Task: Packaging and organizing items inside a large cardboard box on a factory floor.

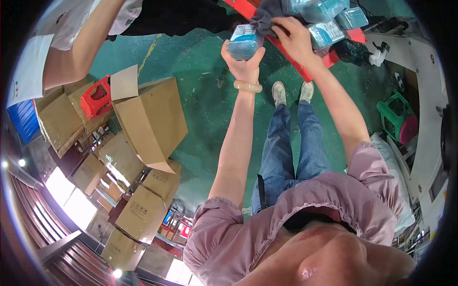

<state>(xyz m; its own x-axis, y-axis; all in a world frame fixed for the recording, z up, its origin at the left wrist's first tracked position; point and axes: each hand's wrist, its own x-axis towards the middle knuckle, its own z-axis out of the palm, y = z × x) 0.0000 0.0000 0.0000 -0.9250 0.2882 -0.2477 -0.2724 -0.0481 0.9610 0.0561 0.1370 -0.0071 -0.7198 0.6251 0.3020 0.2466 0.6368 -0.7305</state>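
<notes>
Left hand [243,59] cupped under clear blue-tinted plastic pack [243,43], steadying it; right hand [293,38] clenched on dark grey cloth [267,16], wiping its top.

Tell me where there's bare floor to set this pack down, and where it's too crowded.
The green floor lies bare between the open cardboard box and the person's shoes. It is crowded at the red surface, where the left hand holds a clear blue pack and the right hand grips a grey cloth beside more packs. Stacked boxes fill the left.
</notes>
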